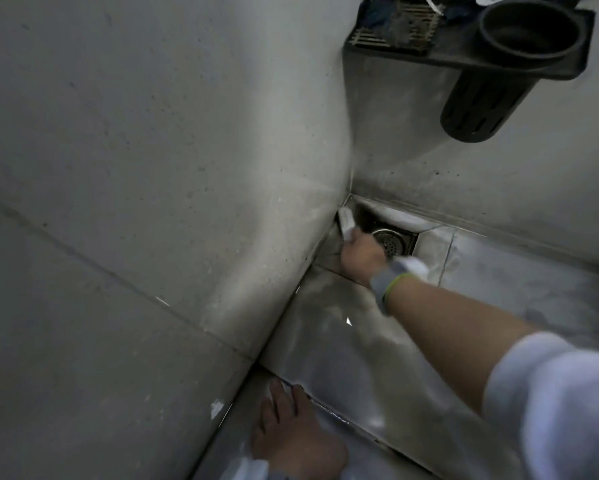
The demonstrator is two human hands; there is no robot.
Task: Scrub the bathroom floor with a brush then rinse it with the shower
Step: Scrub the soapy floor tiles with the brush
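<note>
The brush point(345, 224) lay low in the corner of the bathroom floor point(343, 341), its pale head pressed where wall point(152, 168) met tile, just at nine o'clock of the round drain point(389, 242). It stuck out from the top of the right hand point(362, 259), toward eleven o'clock, so the working end sat beyond the knuckles and the handle was buried in the fist; the fingers were curled tight round it. A grey wristband point(389, 289) with a green edge circled that wrist.

The likely trouble, by my reckoning: the tile looked wet and glossy, and a hard push could send the brush skidding off the wall, or loosened dirt could clog the drain holes.

At six o'clock a bare foot point(291, 431) stood on the tile. The left hand was not in sight. At one o'clock a black shelf point(464, 57) with a cup holder point(498, 81) hung on the wall.
</note>
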